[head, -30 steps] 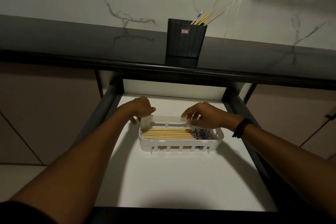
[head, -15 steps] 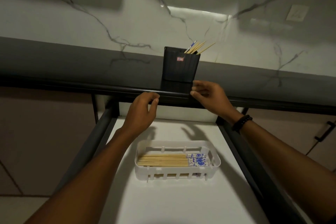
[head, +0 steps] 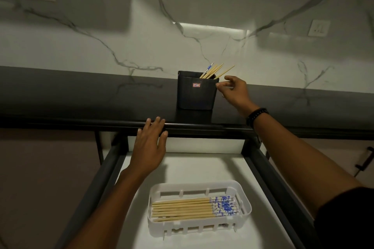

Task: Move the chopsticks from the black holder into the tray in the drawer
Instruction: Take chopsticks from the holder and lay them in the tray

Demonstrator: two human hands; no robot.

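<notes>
Both forearms are bare up to the hands. The right wrist wears a narrow black wristband (head: 257, 116), just behind the right hand (head: 234, 91); if it is of beads or links I cannot tell. Higher on the right arm a black sleeve (head: 348, 218) begins. The left hand (head: 149, 147) is bare.

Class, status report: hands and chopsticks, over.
Left hand flat on counter edge. Right hand at black holder rim, holding nothing. Several chopsticks in holder; nothing blocking.
</notes>
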